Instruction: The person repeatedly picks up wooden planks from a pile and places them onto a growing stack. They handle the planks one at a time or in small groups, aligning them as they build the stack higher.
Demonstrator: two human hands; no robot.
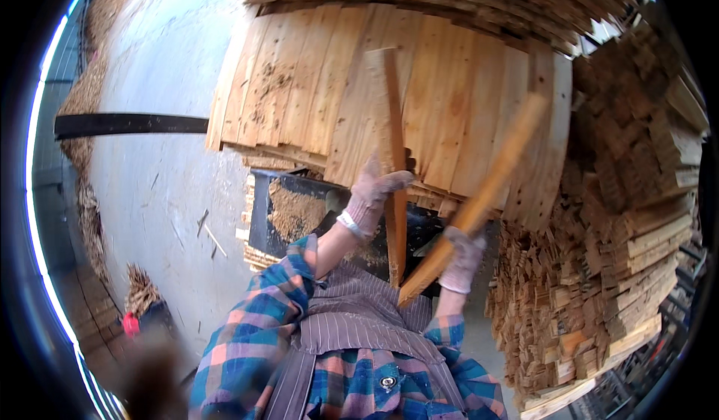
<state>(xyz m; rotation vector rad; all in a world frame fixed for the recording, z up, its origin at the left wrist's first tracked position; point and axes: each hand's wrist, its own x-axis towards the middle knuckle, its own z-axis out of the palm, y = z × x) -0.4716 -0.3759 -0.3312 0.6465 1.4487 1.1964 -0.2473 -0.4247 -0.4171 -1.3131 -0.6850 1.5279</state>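
Note:
My left hand [373, 192], in a pale work glove, grips a narrow wooden slat [392, 131] that stands almost upright in front of the plank stack. A second, longer slat [490, 184] is gripped near its lower end by my right hand [462, 259], also gloved, and slants up to the right, a little blurred. Both slats are lifted over a flat stack of pale planks [314, 83]. My plaid sleeves and a striped apron fill the lower middle.
A black bin [262, 210] holding sawdust sits under the plank stack's near edge. Tall piles of short cut boards [599, 285] rise on the right. Grey concrete floor [157, 158] with wood scraps lies to the left, crossed by a dark bar [127, 125].

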